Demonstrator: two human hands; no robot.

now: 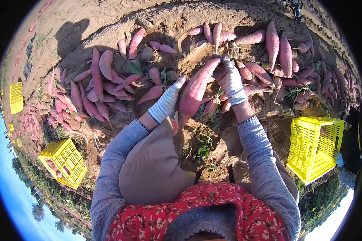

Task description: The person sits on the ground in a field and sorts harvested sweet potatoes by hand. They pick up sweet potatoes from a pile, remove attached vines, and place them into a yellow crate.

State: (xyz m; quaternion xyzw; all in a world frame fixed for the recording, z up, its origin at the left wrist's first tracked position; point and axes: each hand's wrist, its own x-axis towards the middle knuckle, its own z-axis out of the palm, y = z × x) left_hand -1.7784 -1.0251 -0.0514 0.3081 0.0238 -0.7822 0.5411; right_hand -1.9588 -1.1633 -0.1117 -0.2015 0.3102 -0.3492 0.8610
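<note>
A large reddish-pink sweet potato [196, 87] is held up in front of me, its narrow end up and to the right. My right hand [229, 78], in a striped knit glove with grey fingers, grips that narrow end. My left hand [168, 99], gloved alike, is beside the fat lower end; its palm faces the root, and whether it touches is unclear. Beyond my left hand lies a heap of sweet potatoes [99, 87] on the soil. More sweet potatoes [259, 72] lie past my right hand, and a few [216, 34] rest on the soil ridge.
A yellow plastic crate [63, 162] holding some sweet potatoes stands at the lower left. Another yellow crate [315, 147] is tilted at the right, with a co-worker's gloved hand [338, 158] at its edge. Green vines [202, 147] lie on the soil between my legs.
</note>
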